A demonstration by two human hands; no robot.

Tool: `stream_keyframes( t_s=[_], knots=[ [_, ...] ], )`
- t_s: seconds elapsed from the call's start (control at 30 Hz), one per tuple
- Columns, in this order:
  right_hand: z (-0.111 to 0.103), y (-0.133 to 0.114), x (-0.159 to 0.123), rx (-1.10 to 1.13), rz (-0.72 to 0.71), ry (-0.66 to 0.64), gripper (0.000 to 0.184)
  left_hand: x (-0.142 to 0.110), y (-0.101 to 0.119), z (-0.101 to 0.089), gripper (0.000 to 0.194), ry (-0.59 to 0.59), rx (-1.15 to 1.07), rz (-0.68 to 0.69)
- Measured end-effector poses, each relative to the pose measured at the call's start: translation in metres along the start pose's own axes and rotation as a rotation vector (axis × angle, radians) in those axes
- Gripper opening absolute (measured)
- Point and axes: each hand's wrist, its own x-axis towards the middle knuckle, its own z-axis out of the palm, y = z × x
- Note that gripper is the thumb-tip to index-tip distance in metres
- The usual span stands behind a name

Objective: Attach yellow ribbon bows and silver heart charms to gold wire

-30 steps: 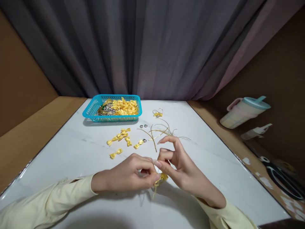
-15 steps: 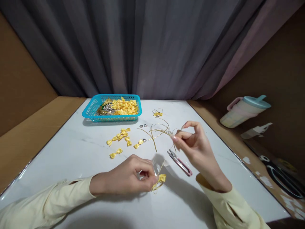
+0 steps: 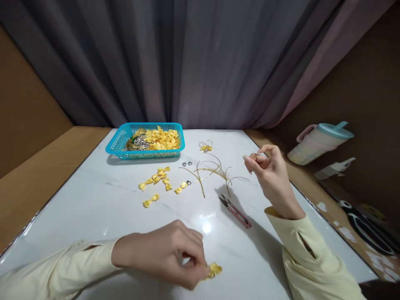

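Grey curtains (image 3: 200,62) hang in folds behind the white marbled table (image 3: 109,216) where I work. Half a second ago, my left hand (image 3: 173,254) was higher up; now it has come down nearer my edge of the table, taking the yellow bow (image 3: 215,270) along. Over the same moment, my right hand (image 3: 270,177) has moved up and right, off the gold cords (image 3: 215,170), which now lie uncovered. The pink-handled snips (image 3: 235,211) lie where they lay then.

My left thumb and forefinger pinch the bow at its left end. Its free part sticks out to the right of my fingertips, the long axis running roughly side to side and rising slightly rightward; it is a little blurred. My right fingers are curled in with the thumb close to them, above the table, and I cannot tell whether anything sits between them. The snips' blades point up and left, away from me.

Far left, the blue basket (image 3: 146,154) holds a heap of small yellow bows (image 3: 164,138) on its right side, with silver pieces (image 3: 142,143) and a bundle of gold cord (image 3: 135,143) on its left.
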Motion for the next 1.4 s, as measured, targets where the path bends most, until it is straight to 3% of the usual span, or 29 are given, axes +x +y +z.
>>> stream_keyframes(
  t_s=[0.07, 0.13, 0.2, 0.27, 0.37, 0.47, 0.53, 0.63, 0.77, 0.93, 1.23, 1.4],
  knots=[
    [-0.001, -0.006, -0.003, -0.061, -0.042, -0.109, 0.02, 0.001, 0.0, -0.004, 0.021, 0.037, 0.045, -0.024],
    [0.006, -0.014, -0.012, -0.133, -0.056, -0.393, 0.01, 0.003, 0.0, -0.011, 0.02, 0.051, 0.08, -0.053],
    [0.017, -0.019, -0.024, -0.095, 0.019, -0.784, 0.026, 0.003, 0.001, -0.016, 0.018, 0.048, 0.105, -0.066],
    [0.03, -0.017, -0.035, 0.128, 0.182, -1.119, 0.048, 0.001, 0.002, -0.02, 0.018, 0.023, 0.108, -0.069],
    [0.042, -0.004, -0.046, 0.423, 0.49, -1.273, 0.075, -0.001, 0.003, -0.024, 0.019, -0.029, 0.097, -0.077],
    [0.045, 0.006, -0.049, 0.503, 0.672, -1.327, 0.076, -0.002, 0.004, -0.027, 0.02, -0.053, 0.121, -0.096],
    [0.042, 0.007, -0.048, 0.459, 0.706, -1.351, 0.057, -0.001, 0.005, -0.029, 0.019, -0.059, 0.133, -0.1],
    [0.037, 0.002, -0.043, 0.33, 0.641, -1.355, 0.024, -0.001, 0.005, -0.031, 0.018, -0.068, 0.142, -0.094],
    [0.035, -0.006, -0.04, 0.231, 0.548, -1.269, 0.035, 0.001, 0.002, -0.028, 0.018, -0.098, 0.119, -0.091],
    [0.04, -0.007, -0.045, 0.138, 0.564, -1.085, 0.038, 0.002, -0.003, -0.021, 0.019, -0.086, 0.063, -0.094],
    [0.045, -0.01, -0.049, -0.049, 0.376, -0.966, 0.04, 0.0, -0.01, -0.018, 0.015, -0.048, -0.042, -0.113],
    [0.047, -0.011, -0.051, -0.081, 0.34, -0.921, 0.041, -0.002, -0.012, -0.019, 0.015, -0.059, -0.065, -0.141]
  ],
)
